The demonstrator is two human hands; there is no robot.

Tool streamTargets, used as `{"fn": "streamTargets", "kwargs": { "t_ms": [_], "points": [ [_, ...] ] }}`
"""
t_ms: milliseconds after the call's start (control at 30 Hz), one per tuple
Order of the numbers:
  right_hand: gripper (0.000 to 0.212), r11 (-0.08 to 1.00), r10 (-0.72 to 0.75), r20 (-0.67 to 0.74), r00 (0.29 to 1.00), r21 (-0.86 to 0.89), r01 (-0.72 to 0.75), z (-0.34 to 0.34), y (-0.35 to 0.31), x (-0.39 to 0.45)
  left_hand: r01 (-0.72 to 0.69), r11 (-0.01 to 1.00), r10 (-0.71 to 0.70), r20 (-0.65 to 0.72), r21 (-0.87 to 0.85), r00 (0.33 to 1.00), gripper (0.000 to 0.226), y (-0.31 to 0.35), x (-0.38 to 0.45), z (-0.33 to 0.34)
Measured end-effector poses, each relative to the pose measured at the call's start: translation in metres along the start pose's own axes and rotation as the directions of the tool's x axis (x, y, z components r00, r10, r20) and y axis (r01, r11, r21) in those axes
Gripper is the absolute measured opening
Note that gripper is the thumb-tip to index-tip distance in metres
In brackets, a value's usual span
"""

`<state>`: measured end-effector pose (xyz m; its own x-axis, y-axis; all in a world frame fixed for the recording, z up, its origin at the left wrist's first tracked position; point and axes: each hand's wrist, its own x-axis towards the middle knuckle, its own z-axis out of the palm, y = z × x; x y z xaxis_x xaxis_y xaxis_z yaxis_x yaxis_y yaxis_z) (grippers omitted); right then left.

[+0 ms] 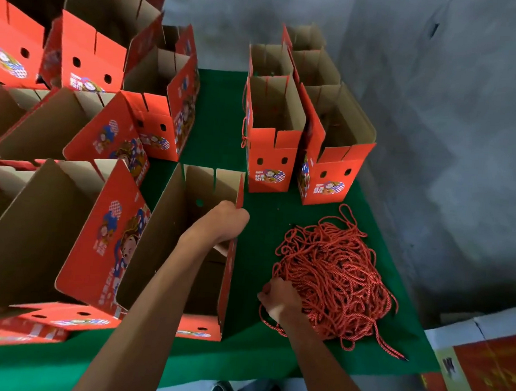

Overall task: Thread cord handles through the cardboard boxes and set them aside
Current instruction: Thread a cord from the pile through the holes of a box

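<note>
An open red cardboard box (173,226) stands on the green cloth in front of me, its brown inside showing. My left hand (225,220) grips the top edge of its right wall, fingers curled over the rim. To the right lies a tangled heap of red cords (333,275). My right hand (277,299) sits at the heap's near left edge, fingers curled into the cords and pinching some. Several red boxes (273,129) stand in a group at the back right; one has a cord hanging down its left side.
Many more open red boxes (87,55) crowd the left side of the green cloth (219,114). Flat printed cardboard (481,375) lies at the right front corner. A grey wall rises behind and to the right. My shoe shows below the table edge.
</note>
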<state>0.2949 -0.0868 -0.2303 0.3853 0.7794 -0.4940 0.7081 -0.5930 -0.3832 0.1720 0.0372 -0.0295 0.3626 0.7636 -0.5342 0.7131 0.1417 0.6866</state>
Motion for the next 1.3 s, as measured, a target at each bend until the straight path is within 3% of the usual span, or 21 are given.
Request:
{"fn": "streamTargets", "kwargs": {
  "t_ms": [100, 200, 300, 367, 400, 467, 533, 667, 733, 800, 933, 1133, 1300],
  "points": [
    [0.031, 0.999, -0.017, 0.005, 1.0, 0.036, 0.017, 0.001, -0.002, 0.0, 0.016, 0.999, -0.017, -0.03, -0.029, 0.999, 0.012, -0.001, 0.0, -0.002],
    [0.028, 0.944, -0.094, -0.011, 0.995, 0.316, 0.093, -0.004, -0.009, 0.002, 0.028, 0.999, -0.028, -0.029, -0.017, 0.999, 0.011, -0.005, 0.0, -0.008],
    [0.027, 0.711, -0.282, -0.09, 0.955, 0.649, 0.271, -0.02, -0.025, -0.004, 0.061, 0.998, -0.062, -0.026, -0.024, 0.998, 0.016, -0.009, -0.004, -0.015],
    [0.019, 0.518, -0.321, -0.129, 0.938, 0.805, 0.288, -0.034, -0.04, -0.008, 0.064, 0.998, -0.064, -0.02, -0.016, 0.998, 0.024, -0.01, -0.007, -0.017],
    [0.017, 0.457, -0.307, -0.158, 0.939, 0.84, 0.291, -0.04, -0.046, -0.008, 0.062, 0.998, -0.062, -0.019, -0.012, 0.998, 0.027, -0.011, -0.007, -0.017],
    [0.015, 0.443, -0.234, -0.187, 0.954, 0.853, 0.275, -0.043, -0.049, -0.006, 0.061, 0.998, -0.062, -0.02, -0.022, 0.998, 0.026, -0.011, -0.007, -0.017],
    [0.019, 0.534, -0.174, -0.142, 0.974, 0.818, 0.215, -0.039, -0.037, -0.002, 0.064, 0.997, -0.065, -0.018, -0.043, 0.998, 0.022, -0.012, -0.008, -0.017],
    [0.027, 0.816, -0.149, 0.025, 0.988, 0.568, 0.109, -0.024, -0.004, 0.001, 0.072, 0.995, -0.073, -0.013, -0.063, 0.997, 0.027, -0.015, -0.008, -0.019],
    [0.025, 0.88, -0.14, -0.063, 0.988, 0.449, 0.154, -0.02, 0.001, 0.0, 0.082, 0.995, -0.083, -0.014, -0.056, 0.996, 0.027, -0.016, -0.008, -0.02],
    [0.008, 0.936, -0.171, -0.221, 0.96, 0.267, 0.229, -0.012, 0.004, 0.001, 0.084, 0.995, -0.085, -0.014, -0.047, 0.996, 0.025, -0.015, -0.008, -0.019],
    [0.03, 0.96, -0.236, -0.25, 0.939, 0.089, 0.266, -0.009, -0.01, 0.009, 0.087, 0.995, -0.087, 0.001, -0.043, 0.996, 0.024, -0.012, -0.009, -0.018],
    [0.043, 0.943, -0.321, -0.113, 0.94, -0.128, 0.307, -0.011, -0.05, 0.039, 0.093, 0.992, -0.094, -0.007, -0.081, 0.996, 0.02, -0.012, -0.01, -0.018],
    [0.029, 0.934, -0.308, -0.13, 0.942, -0.23, 0.274, -0.004, -0.065, 0.059, 0.092, 0.984, -0.09, 0.024, -0.149, 0.996, 0.026, -0.018, -0.01, -0.024]
  ]
}}
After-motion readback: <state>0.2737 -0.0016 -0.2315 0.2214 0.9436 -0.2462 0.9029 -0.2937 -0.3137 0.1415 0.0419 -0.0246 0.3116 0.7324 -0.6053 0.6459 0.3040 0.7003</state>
